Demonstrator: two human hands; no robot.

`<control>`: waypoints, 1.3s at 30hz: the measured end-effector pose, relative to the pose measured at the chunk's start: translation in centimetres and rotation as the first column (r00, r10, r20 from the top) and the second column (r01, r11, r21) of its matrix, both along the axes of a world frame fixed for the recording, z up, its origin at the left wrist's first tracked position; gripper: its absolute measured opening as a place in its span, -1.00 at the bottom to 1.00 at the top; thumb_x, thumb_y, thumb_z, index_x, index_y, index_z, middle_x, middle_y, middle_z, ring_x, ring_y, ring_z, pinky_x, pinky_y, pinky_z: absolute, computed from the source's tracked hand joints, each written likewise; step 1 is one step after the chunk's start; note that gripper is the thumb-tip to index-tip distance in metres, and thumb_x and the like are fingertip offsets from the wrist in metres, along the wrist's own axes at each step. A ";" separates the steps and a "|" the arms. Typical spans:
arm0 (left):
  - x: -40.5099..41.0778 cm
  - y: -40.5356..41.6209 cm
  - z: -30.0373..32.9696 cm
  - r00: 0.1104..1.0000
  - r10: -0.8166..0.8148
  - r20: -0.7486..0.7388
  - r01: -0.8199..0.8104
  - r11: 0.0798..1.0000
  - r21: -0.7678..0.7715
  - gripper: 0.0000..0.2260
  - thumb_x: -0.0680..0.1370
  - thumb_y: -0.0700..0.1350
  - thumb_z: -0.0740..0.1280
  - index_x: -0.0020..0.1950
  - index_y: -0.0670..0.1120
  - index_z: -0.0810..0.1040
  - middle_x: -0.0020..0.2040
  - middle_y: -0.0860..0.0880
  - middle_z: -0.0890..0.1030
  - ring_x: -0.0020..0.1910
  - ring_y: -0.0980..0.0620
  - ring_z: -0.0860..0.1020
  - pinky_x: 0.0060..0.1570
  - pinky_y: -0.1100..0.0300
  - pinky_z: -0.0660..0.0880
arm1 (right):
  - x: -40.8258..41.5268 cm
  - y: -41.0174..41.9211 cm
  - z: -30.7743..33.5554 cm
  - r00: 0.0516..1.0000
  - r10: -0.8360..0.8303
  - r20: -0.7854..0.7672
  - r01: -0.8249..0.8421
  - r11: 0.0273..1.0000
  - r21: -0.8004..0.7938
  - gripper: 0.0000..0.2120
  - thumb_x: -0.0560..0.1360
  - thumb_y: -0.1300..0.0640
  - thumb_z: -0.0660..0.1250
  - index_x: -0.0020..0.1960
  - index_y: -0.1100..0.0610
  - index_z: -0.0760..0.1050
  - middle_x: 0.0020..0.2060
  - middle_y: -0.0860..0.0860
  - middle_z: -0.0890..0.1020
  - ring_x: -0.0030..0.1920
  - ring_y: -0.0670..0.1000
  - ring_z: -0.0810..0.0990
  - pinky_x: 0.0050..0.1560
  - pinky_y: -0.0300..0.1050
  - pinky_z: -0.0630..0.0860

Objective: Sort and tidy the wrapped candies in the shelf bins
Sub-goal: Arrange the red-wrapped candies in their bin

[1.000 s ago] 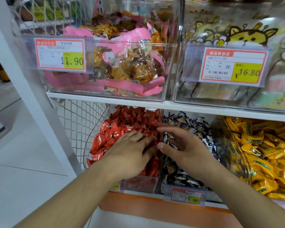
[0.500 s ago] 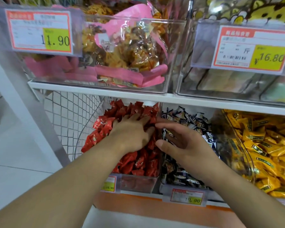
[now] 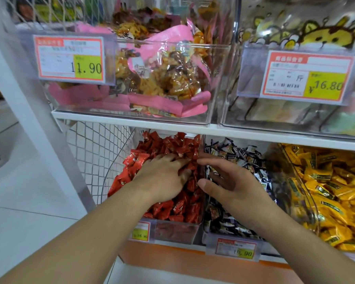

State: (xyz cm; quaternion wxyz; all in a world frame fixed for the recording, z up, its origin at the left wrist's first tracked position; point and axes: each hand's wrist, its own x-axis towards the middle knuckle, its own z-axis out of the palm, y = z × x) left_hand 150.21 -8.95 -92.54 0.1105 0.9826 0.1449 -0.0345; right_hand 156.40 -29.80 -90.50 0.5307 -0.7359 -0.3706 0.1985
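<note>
Below white shelf board (image 3: 172,128), leftmost: clear bin (image 3: 176,230) heaped with red candies (image 3: 168,144). My left hand (image 3: 164,177) lies palm-down on that heap, fingers straight and spread, gripping nothing. Right of red bin, still under board: dark-wrapped candies (image 3: 240,156); my right hand (image 3: 232,185) hovers over them by the divider, fingers loosely extended, thumb apart, nothing pinched. Farthest right under board: yellow candies (image 3: 326,181).

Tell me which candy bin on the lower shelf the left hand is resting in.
The red-candy bin, leftmost of the three. The left hand lies flat on its red wrappers; the dark-wrapper bin and yellow-candy bin sit further right.
</note>
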 end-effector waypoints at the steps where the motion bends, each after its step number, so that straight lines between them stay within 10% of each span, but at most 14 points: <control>1: 0.0 0.0 0.1 1.000 -0.001 -0.004 0.001 1.000 -0.004 -0.48 0.66 0.31 -0.01 0.62 0.21 0.20 0.62 0.04 0.26 0.58 -0.09 0.23 0.52 -0.13 0.24 | 0.0 0.0 0.0 1.000 0.000 -0.001 0.000 1.000 -0.001 -0.65 0.54 0.06 0.47 0.30 -0.15 0.60 0.40 -0.36 0.49 0.43 -0.35 0.39 0.53 -0.13 0.34; 17: -1.9 0.8 2.3 1.000 -0.010 0.002 0.010 0.995 -0.098 -0.56 0.65 0.31 0.09 0.53 0.31 0.34 0.55 0.13 0.35 0.54 -0.03 0.28 0.51 -0.12 0.26 | 0.2 -0.1 0.1 1.000 0.013 -0.016 -0.014 1.000 -0.010 -0.65 0.55 0.05 0.47 0.30 -0.19 0.59 0.41 -0.36 0.48 0.45 -0.32 0.39 0.53 -0.09 0.34; 39: -4.3 -0.5 1.3 0.996 -0.067 -0.065 0.064 0.996 -0.061 -0.50 0.65 0.35 0.03 0.58 0.47 -0.05 0.67 0.22 -0.13 0.65 0.05 -0.24 0.59 -0.14 -0.22 | -0.4 0.0 0.4 1.000 0.009 -0.020 -0.009 1.000 -0.014 -0.70 0.57 0.01 0.44 0.27 -0.22 0.59 0.42 -0.38 0.46 0.43 -0.29 0.43 0.50 -0.09 0.39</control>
